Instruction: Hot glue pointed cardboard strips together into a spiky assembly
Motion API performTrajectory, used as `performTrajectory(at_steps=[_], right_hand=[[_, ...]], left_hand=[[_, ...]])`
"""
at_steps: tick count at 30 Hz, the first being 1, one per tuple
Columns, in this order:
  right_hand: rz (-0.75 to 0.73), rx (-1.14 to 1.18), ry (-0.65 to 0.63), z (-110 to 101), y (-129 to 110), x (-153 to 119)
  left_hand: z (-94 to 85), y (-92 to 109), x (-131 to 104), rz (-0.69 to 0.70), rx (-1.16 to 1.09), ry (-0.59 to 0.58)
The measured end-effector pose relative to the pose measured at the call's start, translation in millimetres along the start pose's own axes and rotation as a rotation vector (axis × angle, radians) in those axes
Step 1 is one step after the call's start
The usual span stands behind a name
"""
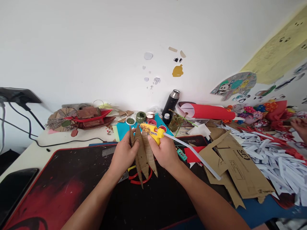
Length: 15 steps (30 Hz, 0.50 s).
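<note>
My left hand (pixel 126 150) is closed on a long, pointed cardboard piece made of several leaf-shaped strips (pixel 142 156) held upright over the desk mat. In my right hand (pixel 165 150) is a yellow hot glue gun (pixel 153 131), its nozzle end by the top of the cardboard. A long whitish glue stick (pixel 192 148) sticks out from its back, bent down to the right. Right-hand fingers are also close to the rightmost strip; whether they touch it I cannot tell. Below the cardboard lie red-handled scissors (pixel 137 182), partly hidden.
Paint jars (pixel 140 117) stand behind on blue paper, beside a black thermos (pixel 171 102). Cut cardboard (pixel 244 172) and folded white paper strips (pixel 280 159) lie at the right. A red model boat (pixel 91 118) sits back left, a phone (pixel 16 191) at front left. Another person's hand (pixel 299 125) shows far right.
</note>
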State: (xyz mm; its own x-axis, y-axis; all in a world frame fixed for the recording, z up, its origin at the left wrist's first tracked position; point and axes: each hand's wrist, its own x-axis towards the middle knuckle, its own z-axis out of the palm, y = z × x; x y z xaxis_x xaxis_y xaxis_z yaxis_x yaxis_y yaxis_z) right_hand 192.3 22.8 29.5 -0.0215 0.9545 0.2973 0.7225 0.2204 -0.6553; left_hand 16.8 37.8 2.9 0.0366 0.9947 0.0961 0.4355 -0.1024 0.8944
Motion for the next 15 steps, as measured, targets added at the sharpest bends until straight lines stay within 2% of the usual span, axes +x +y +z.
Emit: performTrajectory(at_steps=[15], right_hand=[[-0.016,0.011,0.004,-2.4,-1.9,2.0]], left_hand=[[0.0,-1.4,-1.0,0.003,-0.022,-0.002]])
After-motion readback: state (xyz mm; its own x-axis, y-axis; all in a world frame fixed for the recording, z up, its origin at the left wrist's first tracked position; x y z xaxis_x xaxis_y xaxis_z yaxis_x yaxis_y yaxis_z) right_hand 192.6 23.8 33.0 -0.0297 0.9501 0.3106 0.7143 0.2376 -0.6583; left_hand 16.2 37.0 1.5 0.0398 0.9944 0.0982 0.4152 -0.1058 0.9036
